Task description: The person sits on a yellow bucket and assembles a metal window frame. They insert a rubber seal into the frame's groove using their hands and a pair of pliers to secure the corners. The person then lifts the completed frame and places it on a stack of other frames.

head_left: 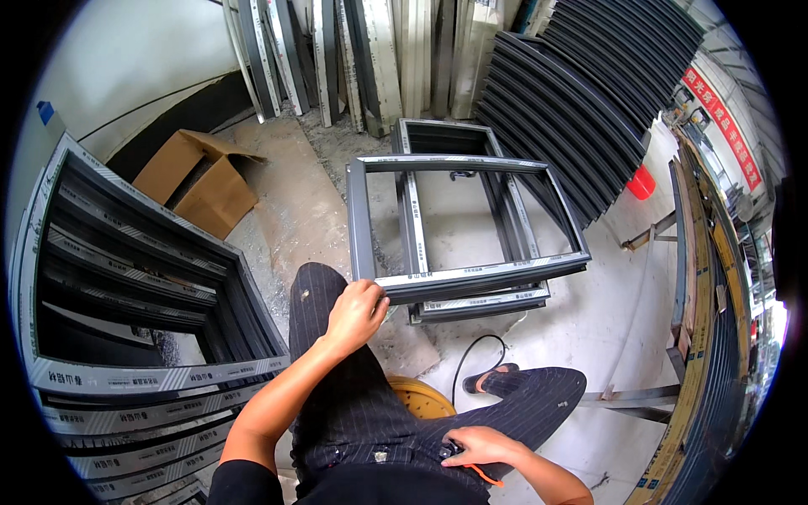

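Note:
My left hand (358, 314) is closed on the near left corner of a dark grey metal window frame (358, 210), with strips of printed white film along its bars. That frame lies tilted across another similar frame (414, 220), which shows through its opening and below its near edge. Close to my lap, my right hand (484, 446) grips a small dark object (450, 449), mostly hidden by the fingers. An orange cord (488, 476) trails out beneath that hand. I am seated over a round yellow thing (422, 397), of which only part shows between my legs.
Stacked window frames (160, 377) rise at my left. An opened cardboard box (202, 181) lies on the floor beyond them. Long profiles (370, 59) lean on the far wall, and dark frames (581, 93) are piled far right. A rack with long bars (699, 337) borders the right side.

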Available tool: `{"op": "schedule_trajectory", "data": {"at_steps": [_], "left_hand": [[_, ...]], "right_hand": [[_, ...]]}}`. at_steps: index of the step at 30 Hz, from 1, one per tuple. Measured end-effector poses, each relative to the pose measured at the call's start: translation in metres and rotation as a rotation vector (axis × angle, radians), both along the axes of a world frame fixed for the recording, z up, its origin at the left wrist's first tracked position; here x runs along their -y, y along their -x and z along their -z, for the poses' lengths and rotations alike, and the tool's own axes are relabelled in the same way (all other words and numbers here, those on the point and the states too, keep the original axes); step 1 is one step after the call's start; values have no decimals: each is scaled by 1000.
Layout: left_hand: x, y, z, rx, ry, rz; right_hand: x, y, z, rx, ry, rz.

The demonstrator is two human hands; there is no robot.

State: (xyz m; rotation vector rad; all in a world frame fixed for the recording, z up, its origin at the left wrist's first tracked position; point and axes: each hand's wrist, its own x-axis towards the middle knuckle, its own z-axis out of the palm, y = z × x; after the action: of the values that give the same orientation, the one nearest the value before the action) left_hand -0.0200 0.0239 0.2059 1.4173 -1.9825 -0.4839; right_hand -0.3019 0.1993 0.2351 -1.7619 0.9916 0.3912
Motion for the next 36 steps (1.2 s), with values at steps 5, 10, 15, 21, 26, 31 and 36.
{"op": "schedule_trajectory", "data": {"at_steps": [5, 10, 15, 21, 26, 31, 36], "left_hand": [[24, 6, 44, 280, -161, 53], [32, 18, 61, 371, -248, 76], [31, 21, 65, 504, -300, 103], [54, 13, 90, 540, -497, 255], [92, 23, 114, 670, -283, 117], [98, 34, 143, 728, -200, 52], [106, 38, 158, 823, -163, 103]], "right_hand": [[36, 39, -11, 374, -212, 540], [73, 84, 17, 1207, -678, 1291], [99, 89, 89, 1211, -1032, 1594], [118, 95, 135, 880, -730, 1734], [131, 90, 135, 798, -534, 1799], [136, 92, 150, 721, -481, 1791], [137, 91, 150, 623, -509, 1706]]}}
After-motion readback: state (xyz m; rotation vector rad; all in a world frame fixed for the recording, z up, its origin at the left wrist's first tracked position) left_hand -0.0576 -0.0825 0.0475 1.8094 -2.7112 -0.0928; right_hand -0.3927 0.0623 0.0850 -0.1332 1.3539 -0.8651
